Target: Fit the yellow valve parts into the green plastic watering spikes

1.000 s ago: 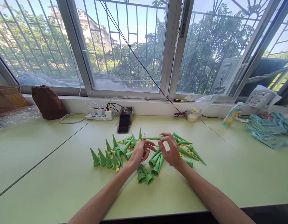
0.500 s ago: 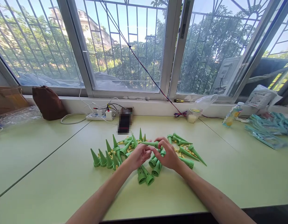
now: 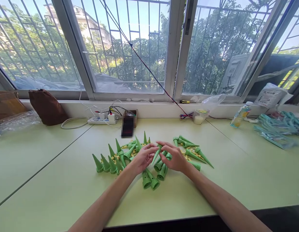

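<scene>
Between both hands is a green plastic spike (image 3: 156, 156), its tip pointing down toward me. The fingers of my left hand (image 3: 144, 158) are closed on it from the left. My right hand (image 3: 174, 157) grips its wide capped end from the right, partly hiding it. Under and around the hands lie more green spikes (image 3: 146, 181), some with open hollow ends facing me. To the left, several cones (image 3: 99, 164) stand upright in a row. Small yellow pieces (image 3: 188, 157) are scattered among the spikes on the right.
On the pale green table (image 3: 67, 187), a power strip (image 3: 102, 120), a dark pixelated object (image 3: 128, 126) and a brown bag (image 3: 46, 108) sit toward the window. At the right are a plastic cup (image 3: 199, 117), a bottle (image 3: 241, 115) and a pile of teal packaged items (image 3: 272, 135).
The held spike has turned from lying sideways, tip left, to pointing down toward me. My right hand's fingers have shifted over its wide end. The camera view has moved slightly.
</scene>
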Motion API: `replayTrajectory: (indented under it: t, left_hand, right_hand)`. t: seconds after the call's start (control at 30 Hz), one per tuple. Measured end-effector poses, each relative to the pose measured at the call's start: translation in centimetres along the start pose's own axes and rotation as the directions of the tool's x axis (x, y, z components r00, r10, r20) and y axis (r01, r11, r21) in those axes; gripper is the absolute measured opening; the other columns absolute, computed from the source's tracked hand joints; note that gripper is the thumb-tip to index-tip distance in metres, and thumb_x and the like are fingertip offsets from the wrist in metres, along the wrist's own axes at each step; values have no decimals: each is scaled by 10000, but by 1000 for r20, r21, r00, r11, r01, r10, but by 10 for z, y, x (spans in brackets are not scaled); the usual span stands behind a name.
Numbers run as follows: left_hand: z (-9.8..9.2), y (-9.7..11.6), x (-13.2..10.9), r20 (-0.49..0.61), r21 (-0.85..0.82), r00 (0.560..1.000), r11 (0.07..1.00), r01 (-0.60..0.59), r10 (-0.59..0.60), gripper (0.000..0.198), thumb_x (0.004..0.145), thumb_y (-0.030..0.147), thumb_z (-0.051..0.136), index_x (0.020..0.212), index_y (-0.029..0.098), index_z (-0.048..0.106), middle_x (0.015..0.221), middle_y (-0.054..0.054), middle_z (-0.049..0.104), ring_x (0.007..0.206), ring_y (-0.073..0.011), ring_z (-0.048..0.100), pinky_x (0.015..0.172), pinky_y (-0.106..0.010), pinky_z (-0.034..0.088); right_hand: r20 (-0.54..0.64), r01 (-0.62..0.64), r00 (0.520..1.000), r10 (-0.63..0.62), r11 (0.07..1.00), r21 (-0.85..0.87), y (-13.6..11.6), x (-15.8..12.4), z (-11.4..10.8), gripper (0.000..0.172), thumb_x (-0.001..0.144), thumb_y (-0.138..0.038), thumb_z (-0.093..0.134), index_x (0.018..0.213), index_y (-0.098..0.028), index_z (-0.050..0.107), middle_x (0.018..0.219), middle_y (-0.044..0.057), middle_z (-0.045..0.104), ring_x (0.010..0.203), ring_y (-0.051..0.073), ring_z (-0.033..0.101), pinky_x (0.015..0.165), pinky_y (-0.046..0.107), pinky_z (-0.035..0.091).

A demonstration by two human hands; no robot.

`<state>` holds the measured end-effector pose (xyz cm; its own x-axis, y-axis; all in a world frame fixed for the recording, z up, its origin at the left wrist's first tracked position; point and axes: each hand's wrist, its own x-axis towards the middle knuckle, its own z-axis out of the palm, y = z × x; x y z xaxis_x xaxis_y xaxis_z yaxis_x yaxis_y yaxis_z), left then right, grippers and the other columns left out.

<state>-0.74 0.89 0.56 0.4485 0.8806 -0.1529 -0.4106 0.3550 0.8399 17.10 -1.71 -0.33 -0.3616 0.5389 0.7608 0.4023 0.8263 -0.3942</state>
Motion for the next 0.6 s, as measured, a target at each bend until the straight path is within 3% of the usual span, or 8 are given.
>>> replayTrajectory:
  t: [0.13, 0.27, 0.43, 0.6]
  left_hand:
    - [-1, -2, 3, -78, -41, 997, 999, -6, 3, 351, 652, 159, 829, 904, 167, 585, 644, 49, 599, 431, -16, 495, 400, -108, 375]
    - [2, 0, 1, -108, 38, 994, 999, -21, 25, 428, 657, 203, 818, 1002, 188, 565, 668, 25, 638, 421, -41, 505, 368, -131, 314]
    - [7, 0, -4, -36, 160, 999, 987, -24, 30, 440, 683, 237, 804, 1076, 177, 616, 729, -7, 657, 597, -104, 629, 434, -154, 375]
    - [6, -5, -1, -41, 218, 998, 975, -31, 41, 404, 658, 249, 819, 1013, 150, 652, 613, 2, 619, 638, -145, 650, 429, -167, 346]
  right_hand:
    - [-162, -92, 984, 76, 991, -95, 9, 0, 2, 115, 895, -159, 501, 873, -211, 602, 1137, 99, 673, 1054, 208, 642, 922, 367, 510]
    - [-285, -290, 931, 227, 935, -205, 22, -1, 3, 141, 921, -206, 470, 863, -197, 598, 862, 62, 658, 769, 186, 628, 721, 303, 506]
    - [-213, -443, 891, 401, 871, -213, 27, -5, 1, 174, 960, -240, 432, 913, -193, 594, 698, 17, 630, 599, 165, 582, 621, 265, 457]
    - [-169, -443, 892, 419, 884, -149, 23, -6, 4, 181, 972, -253, 426, 957, -192, 596, 672, 7, 636, 570, 163, 585, 613, 265, 455]
